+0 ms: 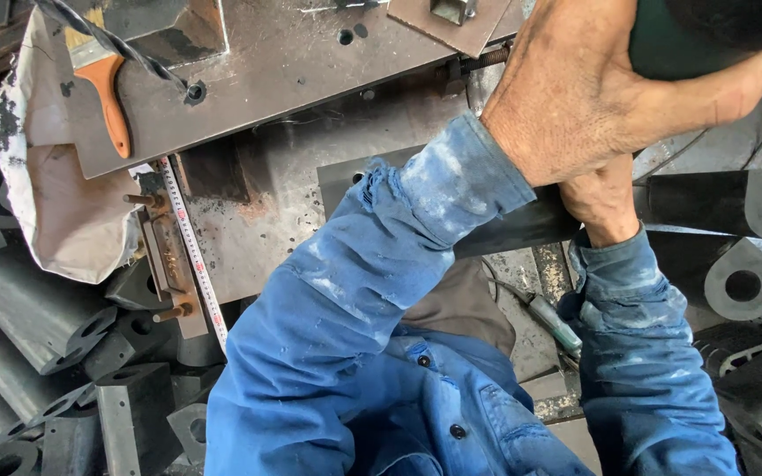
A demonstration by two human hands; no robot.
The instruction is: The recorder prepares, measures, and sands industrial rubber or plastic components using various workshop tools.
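My left hand (pixel 593 97) reaches across to the upper right and is wrapped over a dark green rounded object (pixel 698 35), thumb stretched along its lower side. My right hand (pixel 606 207) sits just beneath it at the end of a dark flat steel bar (pixel 522 225) lying across the bench. Only the back of the right hand and the wrist show; its fingers are hidden under the left hand. Both arms wear blue, paint-flecked sleeves.
A brush with an orange handle (pixel 108 88) lies on a drilled steel plate (pixel 293 53). A tape measure (pixel 191 247) runs down beside a white cloth (pixel 55 203). Dark metal blocks with holes pile up at left (pixel 37 308) and right (pixel 743 282). A slim hand tool (pixel 553 322) lies between my arms.
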